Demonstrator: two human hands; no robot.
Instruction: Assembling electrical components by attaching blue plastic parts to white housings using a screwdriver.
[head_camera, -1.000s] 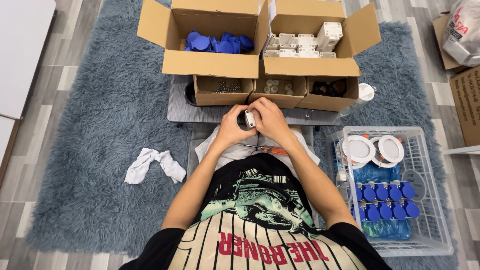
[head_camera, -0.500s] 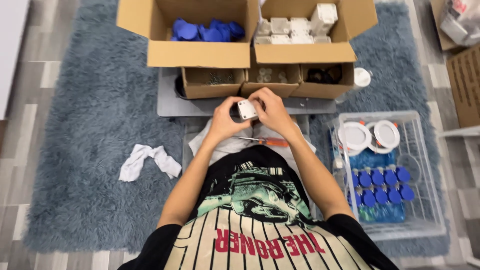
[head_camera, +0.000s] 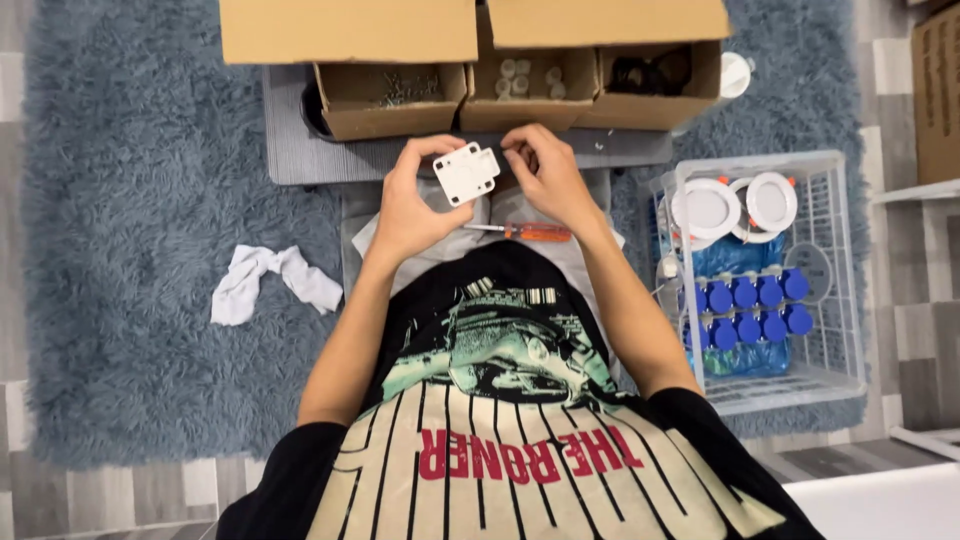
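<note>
While the left hand (head_camera: 415, 205) grips a white square part (head_camera: 466, 172), fingers curled; right hand (head_camera: 545, 175) pinches its edge

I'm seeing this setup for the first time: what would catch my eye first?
Dead centre, the left hand and right hand hold a small white square part between them, above an orange screwdriver lying on the lap. On the right, a white wire basket holds rows of blue caps and two round white discs. A crumpled white cloth lies on the shaggy blue rug at left.
</note>
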